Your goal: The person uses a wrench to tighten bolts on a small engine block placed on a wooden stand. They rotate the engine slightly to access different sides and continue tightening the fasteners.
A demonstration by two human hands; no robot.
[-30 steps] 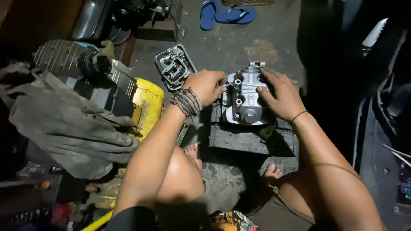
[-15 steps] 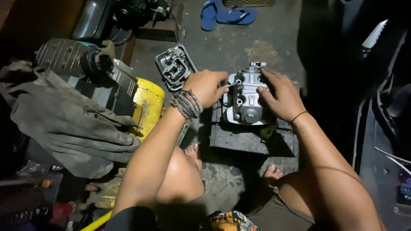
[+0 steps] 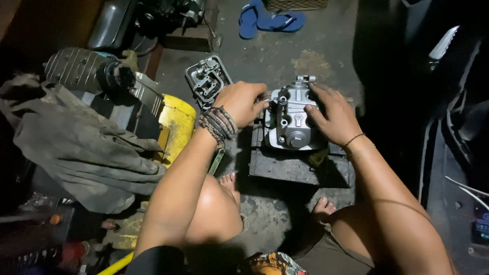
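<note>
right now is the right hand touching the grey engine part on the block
Touching. The head view shows the right hand lying flat against the right side of the grey engine part, fingers spread over its top edge, no gap visible.

head-worn view, steeply downward, close

Light falls from above onto the middle of the scene, brightest on the grey metal engine part [image 3: 294, 119] and the forearms, with mild glare on its upper faces. The edges sink into near-black, hiding detail at right and lower left. Focus is fairly sharp centrally; shadowed corners look grainy and soft.
</note>
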